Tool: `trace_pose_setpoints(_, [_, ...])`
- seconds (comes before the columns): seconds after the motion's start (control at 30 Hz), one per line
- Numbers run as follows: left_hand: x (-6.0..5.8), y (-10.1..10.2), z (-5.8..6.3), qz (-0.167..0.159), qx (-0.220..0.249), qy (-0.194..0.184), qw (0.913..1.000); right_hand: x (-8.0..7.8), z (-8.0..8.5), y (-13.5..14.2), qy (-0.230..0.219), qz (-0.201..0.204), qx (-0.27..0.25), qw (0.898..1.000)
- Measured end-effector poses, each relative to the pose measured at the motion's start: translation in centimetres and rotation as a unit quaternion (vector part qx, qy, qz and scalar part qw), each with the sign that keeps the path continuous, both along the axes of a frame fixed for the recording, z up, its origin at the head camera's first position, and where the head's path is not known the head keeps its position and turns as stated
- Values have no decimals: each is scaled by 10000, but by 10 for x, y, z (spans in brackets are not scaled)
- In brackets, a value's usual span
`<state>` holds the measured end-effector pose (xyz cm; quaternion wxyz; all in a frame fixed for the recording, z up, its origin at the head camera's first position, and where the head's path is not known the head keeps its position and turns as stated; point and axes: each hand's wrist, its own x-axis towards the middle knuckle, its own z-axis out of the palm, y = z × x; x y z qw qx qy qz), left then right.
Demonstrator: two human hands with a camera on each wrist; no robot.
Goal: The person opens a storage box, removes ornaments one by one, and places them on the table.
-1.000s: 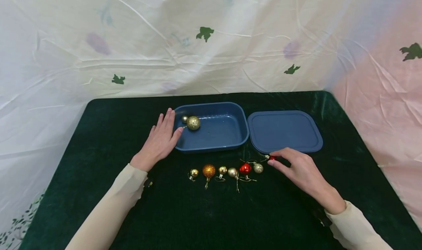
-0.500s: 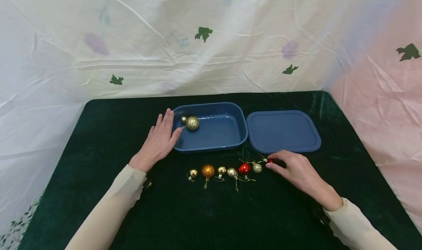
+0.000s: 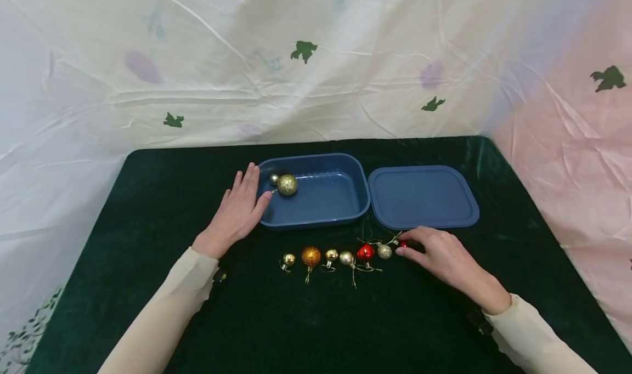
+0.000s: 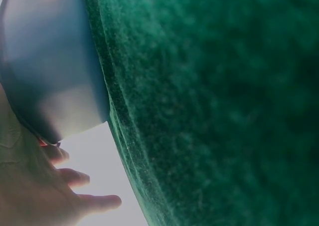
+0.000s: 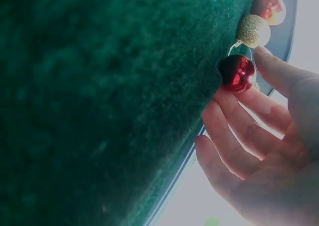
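Note:
My left hand [image 3: 236, 212] rests with extended fingers against the left end of a blue rectangular container [image 3: 326, 220]. Inside lie a glittery gold bauble [image 3: 287, 185] and a smaller gold one [image 3: 274, 179]. At the right end of a row of small baubles, my right hand [image 3: 446, 256] is around a shiny red bauble [image 5: 238, 73] on the cloth. In the right wrist view, the thumb stands apart from that bauble, while other fingertips are close beside it; contact is hard to tell. A glittery pale gold bauble [image 3: 384, 251] lies just to its left.
A blue lid [image 3: 424, 196] lies flat right of the container. The row continues leftward with a red bauble [image 3: 365, 253], a pale gold one [image 3: 346, 258], a gold one [image 3: 331, 255], an orange glitter one [image 3: 311, 256] and another gold one [image 3: 289, 259]. Dark green cloth [image 3: 306, 330] covers the table.
My right hand has moved slightly down and left, bringing the red bauble to the row's right end, and its thumb and index finger have spread a little. The left hand keeps its place.

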<state>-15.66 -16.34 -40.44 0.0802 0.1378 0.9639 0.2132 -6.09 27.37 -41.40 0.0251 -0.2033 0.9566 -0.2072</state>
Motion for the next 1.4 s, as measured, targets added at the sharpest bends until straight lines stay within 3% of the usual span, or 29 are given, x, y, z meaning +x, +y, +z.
trace_pose_setpoints(0.3, [2, -4, 2, 41, -27, 31, 10000, 4, 17, 6, 111, -77, -141, 9998])
trace_pose_setpoints(0.47, [2, -3, 1, 28, 11, 39, 10000, 1, 33, 4, 649, -137, -408, 9970])
trace_pose_setpoints(0.7, [1, 4, 0, -2, 24, 38, 10000, -8, 54, -14, 1316, 55, -1140, 9847])
trace_pose_setpoints(0.97, [1, 7, 0, -18, 11, 50, 10000, -30, 63, -44, 1419, 424, -1503, 9775])
trace_pose_setpoints(1.4, [-5, -1, 4, -295, 107, -34, 9995, -78, 75, -95, 1084, 1283, -969, 9810])
